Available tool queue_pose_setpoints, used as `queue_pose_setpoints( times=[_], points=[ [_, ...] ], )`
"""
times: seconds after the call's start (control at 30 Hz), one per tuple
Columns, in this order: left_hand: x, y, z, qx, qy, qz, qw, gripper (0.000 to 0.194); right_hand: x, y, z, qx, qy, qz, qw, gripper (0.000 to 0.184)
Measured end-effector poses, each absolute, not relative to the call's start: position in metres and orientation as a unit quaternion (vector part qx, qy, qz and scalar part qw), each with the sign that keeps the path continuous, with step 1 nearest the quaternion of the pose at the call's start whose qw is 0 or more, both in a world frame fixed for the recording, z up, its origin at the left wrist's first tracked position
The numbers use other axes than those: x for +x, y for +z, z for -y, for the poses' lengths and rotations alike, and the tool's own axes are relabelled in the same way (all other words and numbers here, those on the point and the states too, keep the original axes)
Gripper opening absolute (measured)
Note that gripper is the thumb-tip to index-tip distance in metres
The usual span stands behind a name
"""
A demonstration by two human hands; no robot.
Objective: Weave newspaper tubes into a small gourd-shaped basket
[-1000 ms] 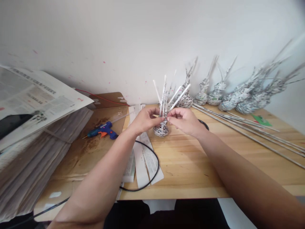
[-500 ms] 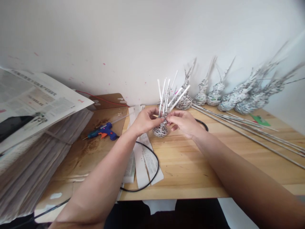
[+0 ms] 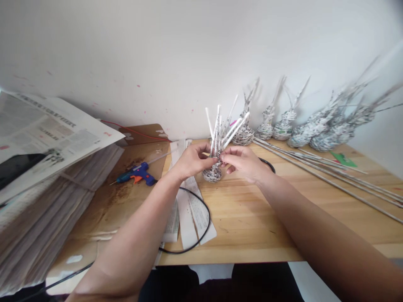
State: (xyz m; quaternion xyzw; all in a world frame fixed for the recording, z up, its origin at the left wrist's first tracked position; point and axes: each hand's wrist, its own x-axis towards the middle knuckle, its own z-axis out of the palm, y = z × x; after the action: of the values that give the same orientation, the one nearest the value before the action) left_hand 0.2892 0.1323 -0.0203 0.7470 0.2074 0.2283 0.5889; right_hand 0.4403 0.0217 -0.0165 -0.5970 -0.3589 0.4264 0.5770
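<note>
A small woven newspaper vase (image 3: 212, 174) sits upright on the wooden table, with several rolled-paper rods (image 3: 216, 132) fanning up from its neck. My left hand (image 3: 194, 160) is closed around the left side of that neck, thumb in front. On the right side, the fingertips of my right hand (image 3: 241, 162) pinch at the neck, close against my left thumb. What exactly lies between the right fingertips is too small to make out, though they touch the weave. My fingers hide part of the neck.
Several similar woven pieces (image 3: 283, 126) line the wall at the right. Long paper rods (image 3: 327, 167) lie in front of them. A blue glue gun (image 3: 138, 173) rests on cardboard (image 3: 116, 209), its black cable (image 3: 206, 226) looping over paper strips (image 3: 185, 218). Stacked newspapers (image 3: 63, 201) stand left.
The upright rods have shifted and lean a little differently, with the vase slightly turned. Both hands stay at the neck with only small finger movements.
</note>
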Motion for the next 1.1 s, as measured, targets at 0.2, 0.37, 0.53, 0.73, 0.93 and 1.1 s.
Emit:
queue_pose_setpoints(
  times=[0.2, 0.37, 0.53, 0.73, 0.93, 1.1],
  points=[
    [0.2892, -0.0187, -0.1309, 0.749, 0.234, -0.211, 0.583, 0.032, 0.4384, -0.0168, -0.0222, -0.601, 0.425, 0.358, 0.575, 0.012],
    [0.2888, -0.0157, -0.1273, 0.746, 0.235, -0.208, 0.588, 0.03, 0.4375, -0.0156, -0.0219, -0.602, 0.424, 0.35, 0.579, 0.013],
    [0.2908, -0.0165, -0.1248, 0.764, 0.257, -0.218, 0.55, 0.025, 0.4352, -0.0148, -0.022, -0.611, 0.418, 0.336, 0.582, 0.013],
    [0.2917, -0.0169, -0.1261, 0.756, 0.249, -0.21, 0.568, 0.027, 0.4317, -0.0147, -0.023, -0.62, 0.409, 0.335, 0.579, 0.016],
    [0.292, -0.0185, -0.128, 0.752, 0.241, -0.211, 0.576, 0.029, 0.4321, -0.0152, -0.0228, -0.619, 0.412, 0.332, 0.58, 0.013],
    [0.293, -0.0211, -0.1283, 0.769, 0.255, -0.195, 0.552, 0.027, 0.4315, -0.0171, -0.0232, -0.612, 0.406, 0.333, 0.592, 0.014]
  ],
)
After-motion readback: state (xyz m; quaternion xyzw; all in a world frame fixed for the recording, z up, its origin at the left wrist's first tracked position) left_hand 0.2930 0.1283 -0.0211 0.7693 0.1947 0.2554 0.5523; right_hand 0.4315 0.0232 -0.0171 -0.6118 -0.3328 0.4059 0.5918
